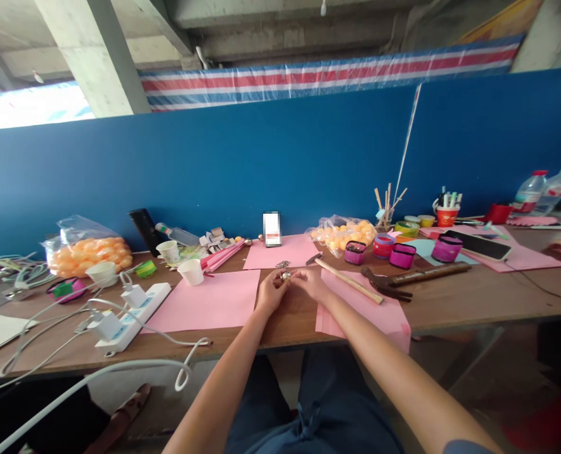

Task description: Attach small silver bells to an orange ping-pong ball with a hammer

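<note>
My left hand (271, 291) is closed, its thumb and fingertips gripping a small shiny metal ball (286, 276) just above the table. From the other side my right hand (312, 285) meets it, fingertips pinched close by the ball; whether they hold something small is too fine to make out. Beyond both hands, a little heap of small metal pieces (283, 265) lies by the edge of a pink sheet (256, 255). A hammer with a pale wooden handle (351, 280) rests to the right of my right hand.
A claw hammer (422, 275) and purple containers (402, 255) lie to the right. At left are a power strip (135, 318) with trailing cables, a white cup (191, 272) and a bag of orange balls (91, 253). A phone (272, 229) stands upright at the back.
</note>
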Motion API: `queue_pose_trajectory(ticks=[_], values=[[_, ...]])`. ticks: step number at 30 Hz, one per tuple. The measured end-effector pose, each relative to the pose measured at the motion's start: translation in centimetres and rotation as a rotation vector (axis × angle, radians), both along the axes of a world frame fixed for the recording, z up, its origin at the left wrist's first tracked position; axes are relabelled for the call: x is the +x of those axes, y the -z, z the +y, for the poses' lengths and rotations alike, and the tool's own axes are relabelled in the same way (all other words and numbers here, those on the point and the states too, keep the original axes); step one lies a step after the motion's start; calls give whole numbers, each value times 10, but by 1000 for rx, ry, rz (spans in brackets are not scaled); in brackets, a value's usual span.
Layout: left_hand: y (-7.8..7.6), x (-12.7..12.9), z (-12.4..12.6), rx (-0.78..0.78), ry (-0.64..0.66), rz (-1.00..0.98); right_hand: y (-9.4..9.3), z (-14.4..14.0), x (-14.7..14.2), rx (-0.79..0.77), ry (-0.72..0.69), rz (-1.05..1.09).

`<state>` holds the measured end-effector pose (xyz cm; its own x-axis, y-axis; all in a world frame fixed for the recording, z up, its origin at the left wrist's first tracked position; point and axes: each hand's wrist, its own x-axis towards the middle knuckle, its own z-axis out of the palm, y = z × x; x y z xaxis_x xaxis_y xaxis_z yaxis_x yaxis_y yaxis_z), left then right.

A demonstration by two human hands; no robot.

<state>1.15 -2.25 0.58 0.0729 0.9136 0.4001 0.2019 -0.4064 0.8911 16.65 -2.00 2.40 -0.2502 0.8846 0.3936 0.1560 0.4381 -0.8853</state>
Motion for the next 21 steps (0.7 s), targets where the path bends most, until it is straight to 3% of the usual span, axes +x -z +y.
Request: queue_pose_trajectory(ticks=[21], values=[[-1, 0, 0, 5, 15, -20, 1, 0, 0, 1, -36, -6]])
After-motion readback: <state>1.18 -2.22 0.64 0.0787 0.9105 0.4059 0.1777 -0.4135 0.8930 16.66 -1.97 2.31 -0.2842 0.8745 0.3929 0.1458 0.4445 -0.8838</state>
